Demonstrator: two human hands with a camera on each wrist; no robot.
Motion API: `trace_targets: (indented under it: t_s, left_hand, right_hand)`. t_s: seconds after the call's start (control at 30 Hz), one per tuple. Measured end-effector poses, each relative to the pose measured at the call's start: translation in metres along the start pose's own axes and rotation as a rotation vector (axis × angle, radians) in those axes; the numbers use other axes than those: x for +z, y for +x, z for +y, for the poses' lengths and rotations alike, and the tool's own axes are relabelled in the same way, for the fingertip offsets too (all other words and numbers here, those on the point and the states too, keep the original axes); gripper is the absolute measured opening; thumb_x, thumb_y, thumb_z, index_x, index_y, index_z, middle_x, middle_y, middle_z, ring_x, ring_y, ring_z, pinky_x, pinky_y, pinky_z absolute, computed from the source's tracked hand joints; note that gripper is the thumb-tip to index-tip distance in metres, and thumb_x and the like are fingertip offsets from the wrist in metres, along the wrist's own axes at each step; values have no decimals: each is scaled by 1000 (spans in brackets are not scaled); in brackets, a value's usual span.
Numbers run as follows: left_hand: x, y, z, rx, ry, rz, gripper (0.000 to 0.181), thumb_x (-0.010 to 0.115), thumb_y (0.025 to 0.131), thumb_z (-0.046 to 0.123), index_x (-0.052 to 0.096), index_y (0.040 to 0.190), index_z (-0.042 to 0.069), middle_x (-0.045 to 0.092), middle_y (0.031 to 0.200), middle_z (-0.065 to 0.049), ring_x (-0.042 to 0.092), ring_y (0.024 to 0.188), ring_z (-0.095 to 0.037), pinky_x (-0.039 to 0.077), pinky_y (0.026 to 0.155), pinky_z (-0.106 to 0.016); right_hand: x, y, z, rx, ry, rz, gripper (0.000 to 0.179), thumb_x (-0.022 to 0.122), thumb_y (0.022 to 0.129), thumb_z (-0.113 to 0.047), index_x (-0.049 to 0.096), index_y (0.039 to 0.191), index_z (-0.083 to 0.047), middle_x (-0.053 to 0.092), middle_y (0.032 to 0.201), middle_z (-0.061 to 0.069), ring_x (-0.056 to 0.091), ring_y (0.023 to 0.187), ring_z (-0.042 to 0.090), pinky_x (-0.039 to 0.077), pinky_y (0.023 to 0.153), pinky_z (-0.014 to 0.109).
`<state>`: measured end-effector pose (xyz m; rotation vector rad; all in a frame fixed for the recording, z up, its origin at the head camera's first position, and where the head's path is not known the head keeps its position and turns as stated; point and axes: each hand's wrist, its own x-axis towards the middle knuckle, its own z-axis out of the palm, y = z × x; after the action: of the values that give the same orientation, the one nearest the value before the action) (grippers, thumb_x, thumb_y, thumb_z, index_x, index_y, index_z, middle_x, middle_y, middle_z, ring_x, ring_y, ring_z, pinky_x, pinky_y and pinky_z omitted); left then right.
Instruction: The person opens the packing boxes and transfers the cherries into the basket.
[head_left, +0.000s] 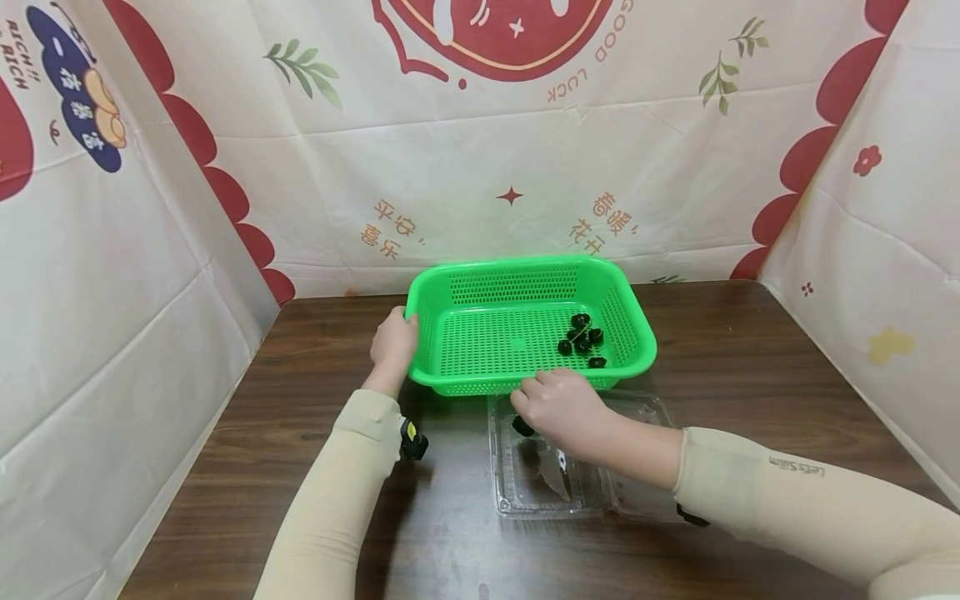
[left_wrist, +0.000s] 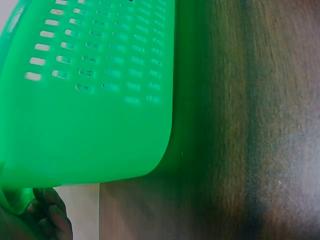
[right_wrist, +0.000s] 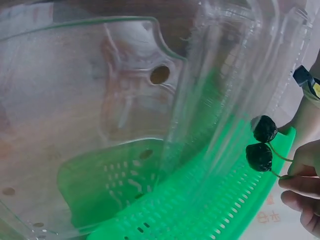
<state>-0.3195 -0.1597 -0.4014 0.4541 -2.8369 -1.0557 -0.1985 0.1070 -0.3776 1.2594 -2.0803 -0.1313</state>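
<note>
My left hand point(head_left: 395, 340) grips the left rim of a green plastic basket point(head_left: 517, 387), and its curled fingers point(left_wrist: 59, 220) show at the rim in the left wrist view. With my right hand point(head_left: 562, 410) I pinch two thin stems, from which a pair of dark cherries point(right_wrist: 259, 157) hangs. In the head view a dark cherry point(head_left: 522, 426) shows just below that hand, over a clear plastic clamshell box point(head_left: 551, 507) lying in front of the basket. Several more dark cherries point(head_left: 581, 342) lie in the basket's right part.
The basket and box stand on a brown wooden table point(head_left: 300, 417). A printed white cloth point(head_left: 465, 167) hangs behind the table and along both sides. The box lies spread out, its right half point(head_left: 637, 496) partly hidden by my right forearm.
</note>
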Motion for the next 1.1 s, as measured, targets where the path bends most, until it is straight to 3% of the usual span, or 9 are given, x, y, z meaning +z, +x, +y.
trace_targets:
  t_s: [0.23,0.37,0.47,0.67,0.77,0.87,0.93,1.0,1.1]
  left_hand:
    - [0,0,0,3,-2,2,42,42,105,35,49,140,13,62,121,-11,61,100,-33,47,77,-49]
    - [0,-1,0,4,-2,4,42,42,105,35,49,139,13,62,121,-12,61,100,-33,47,77,-49]
    - [-1,-2,1,7,1,1,41,42,105,35,49,139,12,63,121,-12,61,99,-33,48,76,-50]
    - [-1,-4,2,10,1,1,41,43,105,34,49,139,12,63,121,-12,62,99,-33,48,77,-50]
    - [-1,-3,2,13,-1,5,41,42,105,34,49,139,12,63,121,-12,62,99,-33,48,78,-50]
    - [-1,-3,1,15,-2,4,42,42,105,34,48,140,11,62,122,-13,61,100,-33,48,78,-50]
    - [-1,-3,1,13,-5,5,42,42,105,34,48,140,11,62,122,-12,61,100,-33,47,79,-50]
    - [0,-3,1,12,-6,4,42,42,105,34,48,140,11,62,122,-13,61,100,-33,47,79,-50]
    - [0,-3,1,12,-6,4,42,42,105,33,48,140,11,62,122,-13,61,99,-33,47,78,-49]
  right_hand:
    - [-6,4,8,-8,-5,76,26,63,58,16,63,70,-8,58,62,0,43,49,12,29,44,21]
    - [-7,5,12,3,7,105,28,43,70,14,59,66,-9,56,60,0,38,47,11,25,43,21]
    - [-9,6,15,13,9,122,32,34,70,14,54,61,-11,50,56,-1,32,48,11,21,44,21]
    - [-16,7,23,40,-10,128,27,61,64,19,65,68,-8,58,60,0,44,47,13,28,43,22]
    - [-19,7,30,61,-7,147,27,68,63,19,68,70,-8,63,63,1,51,49,14,34,43,23]
    - [-23,6,39,83,11,176,32,60,63,21,56,59,-11,53,55,-2,40,46,12,29,41,23]
    - [-27,6,46,106,31,189,40,49,64,21,36,54,-16,36,51,-5,24,48,10,20,43,24]
    - [-31,6,53,135,51,192,45,40,64,19,19,61,-20,18,55,-7,12,57,11,13,49,25]
    - [-36,5,64,186,61,195,47,40,70,16,12,69,-22,9,63,-7,8,61,11,10,52,26]
